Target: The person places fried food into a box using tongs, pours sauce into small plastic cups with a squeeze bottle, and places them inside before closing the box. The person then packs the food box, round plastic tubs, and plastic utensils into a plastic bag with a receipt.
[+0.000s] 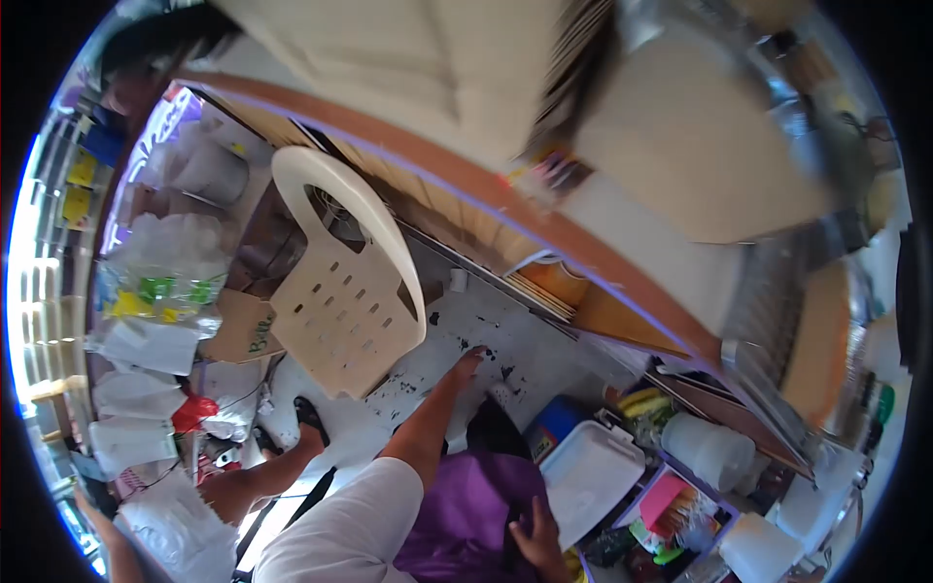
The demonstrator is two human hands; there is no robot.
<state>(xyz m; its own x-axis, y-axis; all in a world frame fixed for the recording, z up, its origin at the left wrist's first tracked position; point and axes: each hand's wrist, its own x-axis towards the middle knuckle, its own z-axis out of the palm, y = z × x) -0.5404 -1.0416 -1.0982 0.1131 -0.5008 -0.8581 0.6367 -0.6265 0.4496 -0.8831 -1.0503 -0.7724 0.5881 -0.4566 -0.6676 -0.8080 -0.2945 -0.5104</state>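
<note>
My right hand [536, 540] is low in the view, just beside the purple cloth [476, 505] over my lap. Its visible fingers are apart, and I see nothing held in it. At the far left edge, part of my left hand [92, 510] shows near a dark flat object [86, 476]. The edge of the view distorts it, so its grip is unclear. A white plastic bag [175, 525] lies close to that arm. In front of my legs stands a beige plastic chair [345, 311] with a slotted seat.
A counter with a brown edge [437, 160] crosses the upper view, with cardboard [690, 146] on top. Plastic bags [170, 253] and a cardboard box [238, 325] crowd the left. A white-lidded bin [593, 476] and clear tubs [709, 452] stand right. Dark bits litter the floor [457, 330].
</note>
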